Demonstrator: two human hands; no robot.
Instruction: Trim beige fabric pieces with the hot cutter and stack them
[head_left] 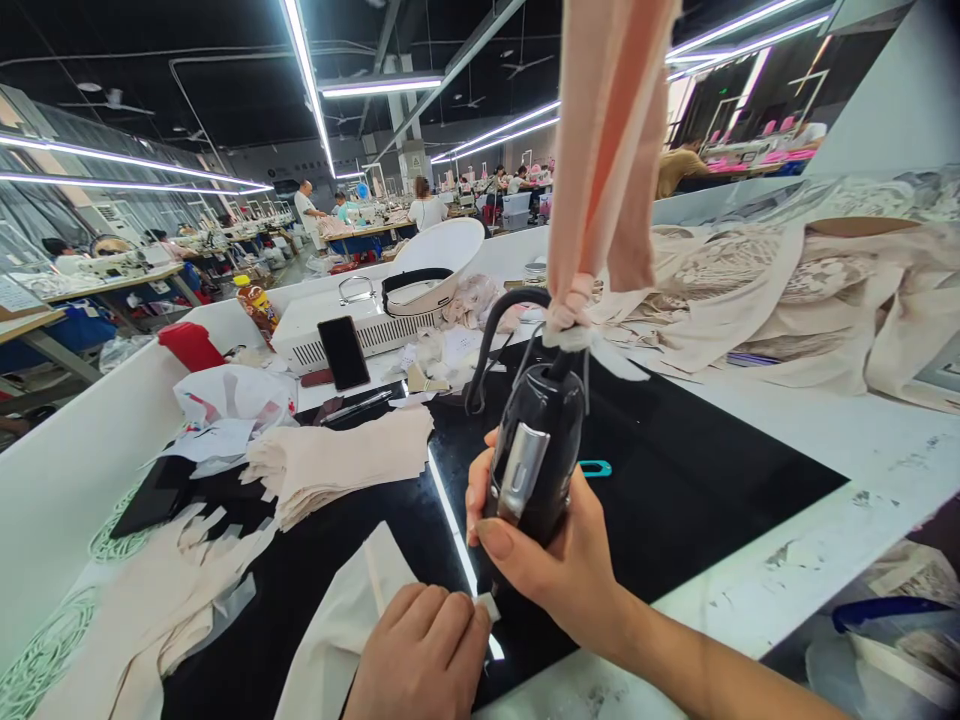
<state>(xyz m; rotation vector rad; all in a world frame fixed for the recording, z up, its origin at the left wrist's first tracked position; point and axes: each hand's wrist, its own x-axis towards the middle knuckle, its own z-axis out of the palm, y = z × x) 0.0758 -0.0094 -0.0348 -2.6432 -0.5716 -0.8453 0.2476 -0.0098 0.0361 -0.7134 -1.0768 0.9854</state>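
Note:
My right hand (551, 565) is wrapped around a black handheld electric tool (536, 455) with a silver trigger, held upright over the black work mat (675, 480). The tool's cord loops up and is tied with a strip of peach fabric (604, 150) that hangs from above. My left hand (420, 650) rests on the near edge of the mat, fingers pinched on a small pale fabric piece (345, 620). A stack of folded peach fabric pieces (337, 460) lies to the left, apart from both hands.
A white machine box (360, 325) with a black phone (343, 352) leaning on it stands at the back. Beige lace fabric (787, 290) is piled at right. Loose cut pieces (142, 600) lie at left. A teal clip (596, 468) sits on the mat. Other people work at distant tables.

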